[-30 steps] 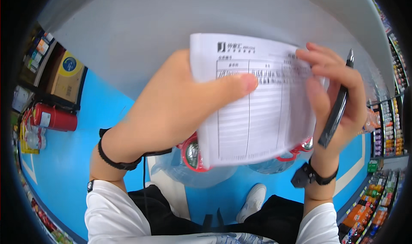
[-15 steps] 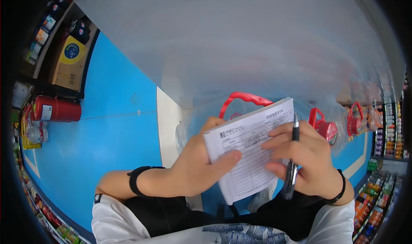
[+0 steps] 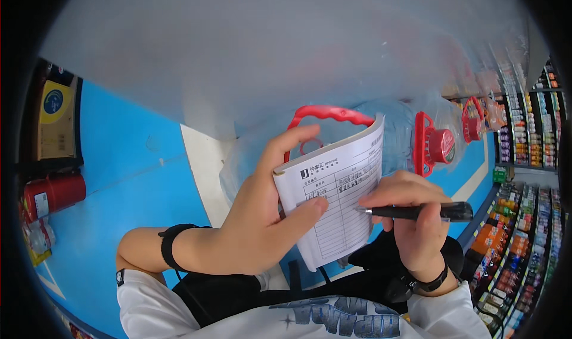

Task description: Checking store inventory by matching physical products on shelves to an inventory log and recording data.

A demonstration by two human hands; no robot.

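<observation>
My left hand (image 3: 262,208) grips a white pad of printed forms (image 3: 333,220) by its left side, the thumb lying across the page and the other fingers behind it. The page has a ruled table with a few handwritten lines near the top. In my right hand (image 3: 417,220) a black pen (image 3: 417,212) lies between thumb and fingers. Its metal tip points left, at the middle of the page; whether it touches the paper I cannot tell. Behind the pad shows a large clear water bottle with a red carrying handle (image 3: 330,112).
More clear bottles with red caps (image 3: 442,146) stand to the right. A grey, hazy surface (image 3: 268,53) fills the upper view. Shelves of drinks (image 3: 506,261) line the right. On the left are a cardboard box (image 3: 56,121) and a red container (image 3: 56,194) beside the blue floor (image 3: 131,178).
The pen has swung from upright to nearly level, its tip now over the page. My right fingers have closed round it. The view has shifted, sliding the left shelf outward.
</observation>
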